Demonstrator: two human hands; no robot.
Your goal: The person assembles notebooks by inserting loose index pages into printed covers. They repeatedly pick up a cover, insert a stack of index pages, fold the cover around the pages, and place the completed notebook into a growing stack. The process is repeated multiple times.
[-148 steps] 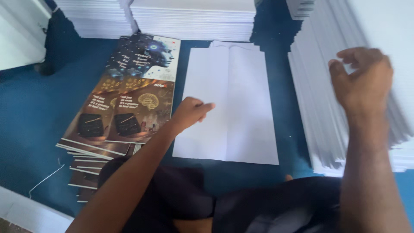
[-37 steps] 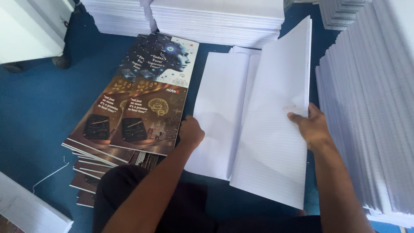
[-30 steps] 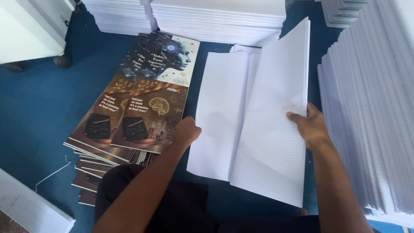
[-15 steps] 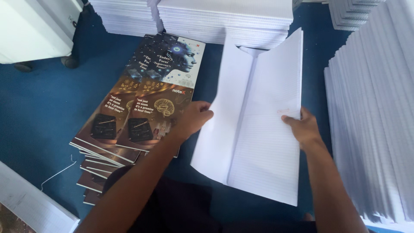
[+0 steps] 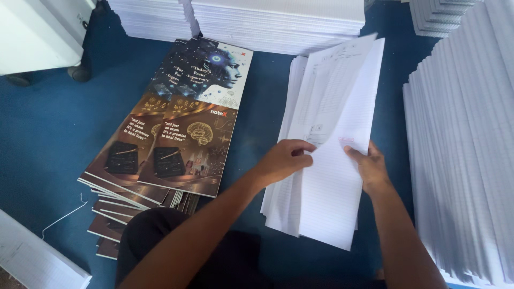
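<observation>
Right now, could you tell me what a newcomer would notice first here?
Both hands meet at centre: the left hand and right hand fold a bundle of lined white sheets on the blue floor. Left of them lies a fanned pile of dark printed covers; tall white paper stacks rise on the right.

The sheets (image 5: 332, 176) between both hands are white with faint ruled lines. Left of the grip, the covers (image 5: 176, 128) are dark brown and gold below, blue-black and white above. The stacks (image 5: 460, 155) to its right are white; the floor (image 5: 48, 134) is blue.
</observation>
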